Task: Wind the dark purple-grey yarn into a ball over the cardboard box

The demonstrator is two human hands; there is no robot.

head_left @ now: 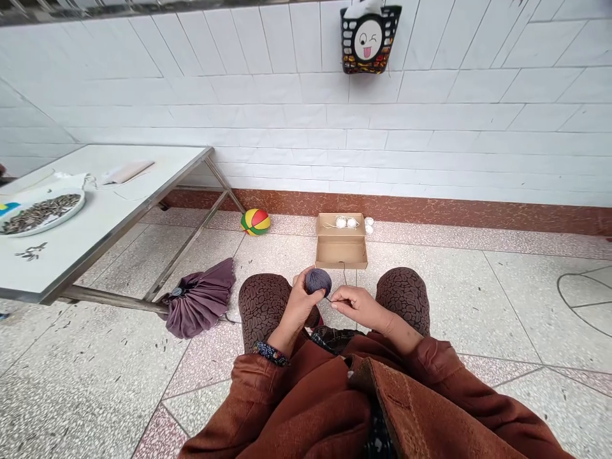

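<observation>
My left hand (302,298) is wrapped round a dark grey-purple ball of yarn (318,281), held between my knees. Just right of the ball, my right hand (352,303) pinches the dark yarn strand close to where it meets the ball. From there a length of the strand (345,274) runs up toward the open cardboard box (341,264) on the floor ahead. White balls of yarn (341,222) rest at the box's raised lid, and more white balls (369,228) lie beside it on the right.
A white table (119,210) stands at left with a plate (79,207) of sunflower seeds. Beneath its edge lies a folded purple umbrella (203,299). A colourful ball (256,222) sits near the wall, and a black basket (370,41) hangs there. A wire ring (588,303) is at right.
</observation>
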